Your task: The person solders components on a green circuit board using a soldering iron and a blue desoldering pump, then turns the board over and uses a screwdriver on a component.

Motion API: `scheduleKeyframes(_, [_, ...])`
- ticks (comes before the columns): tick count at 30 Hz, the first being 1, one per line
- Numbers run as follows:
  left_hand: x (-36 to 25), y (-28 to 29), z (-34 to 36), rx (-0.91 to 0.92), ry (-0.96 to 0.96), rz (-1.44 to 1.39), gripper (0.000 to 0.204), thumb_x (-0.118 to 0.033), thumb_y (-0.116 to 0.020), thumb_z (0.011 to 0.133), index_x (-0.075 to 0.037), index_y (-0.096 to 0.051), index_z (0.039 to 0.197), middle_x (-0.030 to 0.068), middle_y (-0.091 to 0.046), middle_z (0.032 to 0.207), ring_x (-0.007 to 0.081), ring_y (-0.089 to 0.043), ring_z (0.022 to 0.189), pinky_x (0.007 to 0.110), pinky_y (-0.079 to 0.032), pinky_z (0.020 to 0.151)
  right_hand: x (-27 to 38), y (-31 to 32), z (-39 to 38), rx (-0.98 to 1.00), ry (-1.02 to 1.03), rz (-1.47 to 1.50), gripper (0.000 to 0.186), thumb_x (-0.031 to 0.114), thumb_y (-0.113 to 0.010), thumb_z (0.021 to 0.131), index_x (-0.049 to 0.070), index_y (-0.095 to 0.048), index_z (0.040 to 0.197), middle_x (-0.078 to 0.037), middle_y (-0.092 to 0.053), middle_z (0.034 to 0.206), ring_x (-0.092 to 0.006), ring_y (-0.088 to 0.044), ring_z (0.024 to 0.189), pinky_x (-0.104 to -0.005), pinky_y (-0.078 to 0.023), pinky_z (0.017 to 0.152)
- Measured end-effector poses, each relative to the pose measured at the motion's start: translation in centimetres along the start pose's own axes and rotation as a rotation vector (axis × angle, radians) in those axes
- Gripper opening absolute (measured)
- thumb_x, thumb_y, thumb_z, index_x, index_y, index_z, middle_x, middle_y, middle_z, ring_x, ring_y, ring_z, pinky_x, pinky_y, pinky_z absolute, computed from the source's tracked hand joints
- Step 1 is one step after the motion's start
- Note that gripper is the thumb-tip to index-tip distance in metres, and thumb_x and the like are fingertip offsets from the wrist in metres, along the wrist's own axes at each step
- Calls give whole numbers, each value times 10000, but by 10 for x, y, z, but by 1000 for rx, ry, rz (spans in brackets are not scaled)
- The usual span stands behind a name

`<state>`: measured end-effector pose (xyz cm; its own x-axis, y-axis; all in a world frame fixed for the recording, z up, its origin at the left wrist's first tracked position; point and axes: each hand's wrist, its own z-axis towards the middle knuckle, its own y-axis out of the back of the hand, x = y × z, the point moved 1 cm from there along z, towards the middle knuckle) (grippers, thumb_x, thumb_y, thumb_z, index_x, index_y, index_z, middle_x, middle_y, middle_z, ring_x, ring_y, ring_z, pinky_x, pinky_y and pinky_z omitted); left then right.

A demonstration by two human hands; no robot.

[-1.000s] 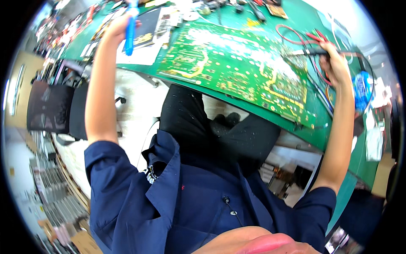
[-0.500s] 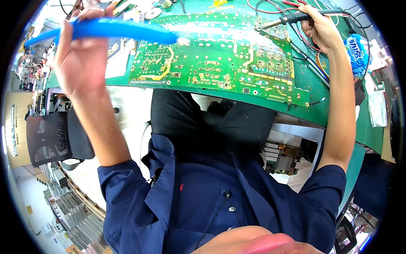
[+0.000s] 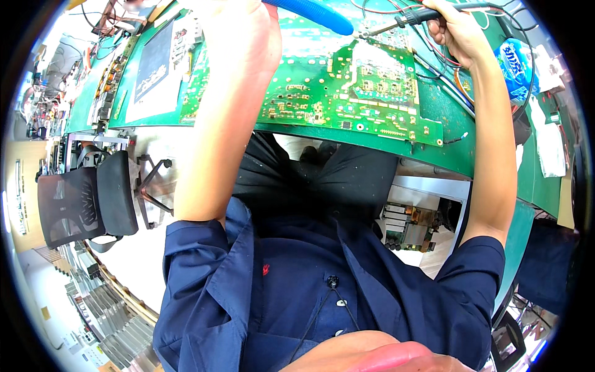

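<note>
The right hand [image 3: 462, 31] is closed around a slim black-handled soldering iron [image 3: 427, 13], its metal tip touching the far edge of the large green printed circuit board [image 3: 347, 99], while the left hand [image 3: 238, 28] grips a long blue plastic tool [image 3: 310, 12] held just above that board. The board lies flat on the green workbench mat [image 3: 489, 161], near its front edge. A black office chair [image 3: 83, 201] stands well apart, on the person's left.

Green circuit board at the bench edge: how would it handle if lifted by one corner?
The circuit board looks stiff and flat, probably lifting as one piece. Dense components suggest it is fragile. Wires lie over its right end and might snag.
</note>
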<state>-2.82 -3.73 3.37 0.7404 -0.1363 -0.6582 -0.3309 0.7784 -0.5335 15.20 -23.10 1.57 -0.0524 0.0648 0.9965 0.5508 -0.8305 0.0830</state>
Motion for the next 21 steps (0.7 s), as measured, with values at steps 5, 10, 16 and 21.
scheduleKeyframes(5, [6, 0, -1, -19, -1, -7, 97, -60, -552, 891, -48, -483, 959, 38, -523, 811, 133, -536, 725, 306, -472, 707, -6, 5, 5, 0, -42, 30, 260, 191, -534, 849, -24, -586, 984, -61, -523, 486, -116, -477, 356, -226, -375, 324])
scheduleKeyframes(10, [5, 1, -3, 30, -10, 3, 97, -45, -549, 888, -49, -481, 957, 44, -520, 811, 135, -537, 738, 302, -471, 689, -3, 4, 3, -8, -60, -2, 276, 193, -533, 850, -25, -576, 1013, -54, -525, 495, -111, -476, 360, -223, -378, 330])
scheduleKeyframes(16, [0, -4, -5, -92, -23, -28, 93, -47, -538, 894, -57, -482, 967, 39, -516, 805, 141, -532, 743, 308, -464, 707, -4, 5, 5, -8, -45, 11, 275, 188, -535, 847, -28, -579, 1013, -52, -529, 504, -106, -478, 366, -222, -379, 333])
scheduleKeyframes(21, [-35, 40, -6, 45, -136, -20, 105, -68, -480, 900, 22, -497, 950, 116, -531, 879, 258, -527, 861, 508, -371, 938, 1, -2, 0, -35, -31, -6, 253, 180, -550, 840, -32, -605, 967, -58, -530, 493, -109, -478, 366, -222, -376, 336])
